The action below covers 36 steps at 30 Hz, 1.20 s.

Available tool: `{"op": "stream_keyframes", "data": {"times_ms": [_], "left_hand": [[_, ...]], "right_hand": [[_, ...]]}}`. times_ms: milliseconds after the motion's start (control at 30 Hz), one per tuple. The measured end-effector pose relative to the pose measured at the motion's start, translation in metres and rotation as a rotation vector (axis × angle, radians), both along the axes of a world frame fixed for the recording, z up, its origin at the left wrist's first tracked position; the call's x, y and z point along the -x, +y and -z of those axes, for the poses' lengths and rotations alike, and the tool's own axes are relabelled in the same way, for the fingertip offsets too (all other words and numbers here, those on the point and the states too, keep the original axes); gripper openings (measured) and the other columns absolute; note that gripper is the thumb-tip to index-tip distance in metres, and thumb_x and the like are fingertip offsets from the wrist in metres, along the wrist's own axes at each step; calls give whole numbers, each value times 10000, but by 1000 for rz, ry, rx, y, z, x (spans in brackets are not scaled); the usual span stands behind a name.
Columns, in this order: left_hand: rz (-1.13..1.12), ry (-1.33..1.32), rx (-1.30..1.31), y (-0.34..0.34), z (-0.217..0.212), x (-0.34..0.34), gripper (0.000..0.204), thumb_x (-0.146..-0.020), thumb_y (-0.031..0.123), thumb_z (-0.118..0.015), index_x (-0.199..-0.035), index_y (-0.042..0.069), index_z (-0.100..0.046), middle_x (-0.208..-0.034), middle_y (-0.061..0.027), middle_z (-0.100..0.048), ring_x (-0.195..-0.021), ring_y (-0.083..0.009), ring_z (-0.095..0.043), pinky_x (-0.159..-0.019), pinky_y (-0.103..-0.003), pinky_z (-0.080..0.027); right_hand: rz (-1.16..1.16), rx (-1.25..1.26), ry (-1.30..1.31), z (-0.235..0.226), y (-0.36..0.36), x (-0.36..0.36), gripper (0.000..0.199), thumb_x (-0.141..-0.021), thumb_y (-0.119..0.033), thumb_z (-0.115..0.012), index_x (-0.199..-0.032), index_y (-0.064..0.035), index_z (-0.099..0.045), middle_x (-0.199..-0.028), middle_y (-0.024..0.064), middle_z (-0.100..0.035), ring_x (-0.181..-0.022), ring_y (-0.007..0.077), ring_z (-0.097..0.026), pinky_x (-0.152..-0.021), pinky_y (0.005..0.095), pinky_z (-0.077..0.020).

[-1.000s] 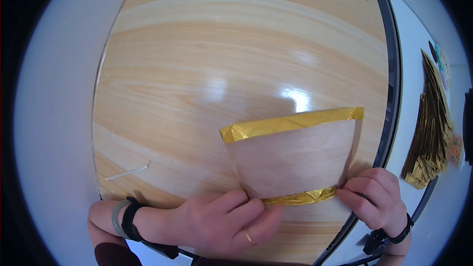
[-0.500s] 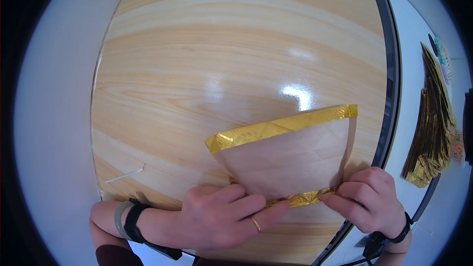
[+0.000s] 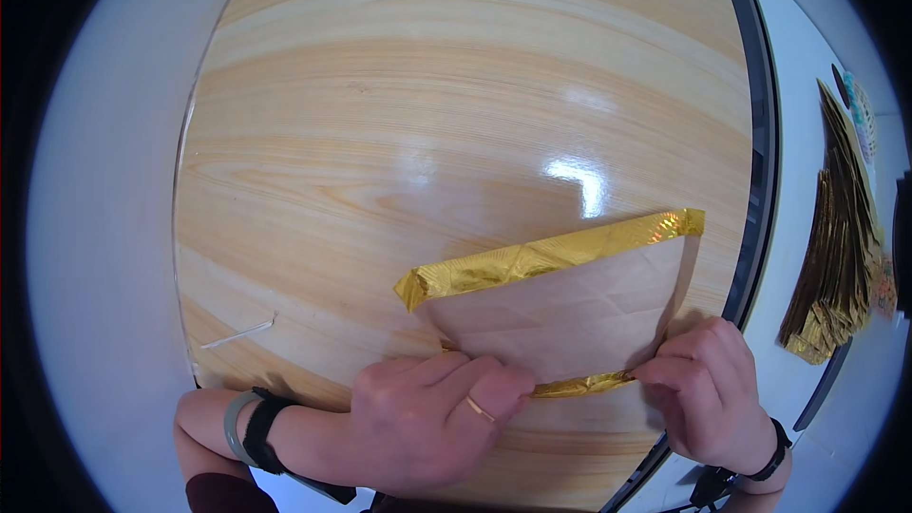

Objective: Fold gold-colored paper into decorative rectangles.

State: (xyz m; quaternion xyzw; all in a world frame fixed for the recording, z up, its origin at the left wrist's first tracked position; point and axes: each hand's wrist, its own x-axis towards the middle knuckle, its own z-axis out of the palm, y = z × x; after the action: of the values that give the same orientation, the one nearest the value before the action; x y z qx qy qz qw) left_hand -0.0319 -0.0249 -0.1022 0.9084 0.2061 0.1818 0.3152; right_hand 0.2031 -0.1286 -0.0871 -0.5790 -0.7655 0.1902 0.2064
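— Since a second ago the gold foil sheet (image 3: 570,309) has swung: its folded top band has tipped, left end lower and nearer the person, right end higher toward the table's dark edge. The left hand (image 3: 432,418) has crept further over the near edge.

— Where does the sheet lie now?

— Flat on the round wooden tabletop (image 3: 427,133), plain tan side up, just beyond both hands. Its long axis runs left to right with that upward slant to the right.

— And the hands?

— The left one is curled, fingers bent and pressing down on the sheet's lower left part; a ring shows on one finger, dark bands on the wrist. The right hand (image 3: 712,399) pinches the lower right corner, fingertips closed on the narrow gold fold along the bottom edge.

— Which is nearer the middle of the sheet?

— The left; the right stays out at the corner.

— Anything else about?

— A stack of gold foil pieces (image 3: 841,247) on the white surface to the right, well apart, and a small white strip (image 3: 237,332) on the wood to the left.
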Motion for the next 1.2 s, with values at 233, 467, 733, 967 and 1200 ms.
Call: {"op": "stream_keyframes", "data": {"times_ms": [233,467,733,967,1200], "left_hand": [[114,99,-145,5,-1,5,297,-663,129,-678,-957,174,-688,-636,55,-484,-489,-69,-482,-366,-227,-379],[170,154,-403,0,-3,-1,431,-689,44,-696,-1058,264,-721,-601,50,-271,-439,-78,-306,-326,-214,-256],[317,293,-621,4,-7,-1,605,-782,-12,-559,-1253,360,-641,-653,44,-258,-487,-68,-304,-343,-199,-269],[371,361,-599,6,-13,-1,639,-794,-17,-496,-1314,343,-595,-679,43,-285,-507,-60,-328,-373,-179,-328],[406,348,-561,10,-13,-4,641,-776,-2,-505,-1323,321,-591,-670,50,-301,-506,-49,-336,-365,-175,-326]], "right_hand": [[89,72,109,-3,2,2,307,-636,41,-684,-908,-44,-571,-780,83,-526,-668,261,-516,-576,350,-391],[149,165,108,-14,13,2,267,-639,16,-677,-870,-67,-572,-713,55,-478,-629,234,-496,-567,329,-355],[133,141,100,-12,12,-2,216,-636,-2,-675,-821,-80,-596,-714,38,-497,-637,209,-510,-570,313,-351],[105,116,73,-11,13,-2,229,-615,-20,-672,-829,-71,-607,-727,43,-490,-639,205,-500,-573,309,-358],[110,95,148,-7,6,-9,182,-714,-43,-734,-851,-64,-616,-760,44,-558,-659,214,-541,-567,307,-391]]}}
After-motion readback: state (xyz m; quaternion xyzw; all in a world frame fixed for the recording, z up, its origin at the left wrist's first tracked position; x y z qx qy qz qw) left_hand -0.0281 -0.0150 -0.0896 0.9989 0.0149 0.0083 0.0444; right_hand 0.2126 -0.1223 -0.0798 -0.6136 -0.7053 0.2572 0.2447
